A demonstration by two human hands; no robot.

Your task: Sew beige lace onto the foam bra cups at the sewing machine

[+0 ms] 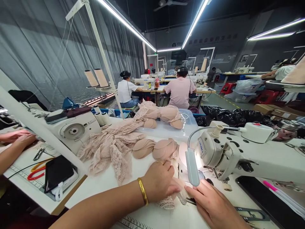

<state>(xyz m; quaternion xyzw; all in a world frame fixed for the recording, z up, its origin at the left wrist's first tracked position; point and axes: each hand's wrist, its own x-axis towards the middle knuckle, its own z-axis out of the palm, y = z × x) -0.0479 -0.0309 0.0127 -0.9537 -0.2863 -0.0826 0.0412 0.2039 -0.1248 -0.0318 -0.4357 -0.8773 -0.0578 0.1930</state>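
My left hand (158, 181), a gold bangle at its wrist, bends its fingers over a beige lace piece (166, 203) at the sewing machine (212, 149). The thumb and fingers press on the cloth just left of the needle area. Close by on the right, my right hand (214, 200) has its fingertips together on the same cloth. The grey lamp (192, 170) hides the needle and part of the cloth. Behind my left hand lie stacks of beige foam cups (164, 149). A heap of beige lace fabric (109, 149) spreads to their left.
A see-through plastic bin (190, 130) behind the cups bears more lace pieces. On the right are a black phone (267, 197) and a pink-capped pen (270, 186). Another person's hands (23, 138) are at the far left, near a second machine (71, 128). Co-workers sit ahead.
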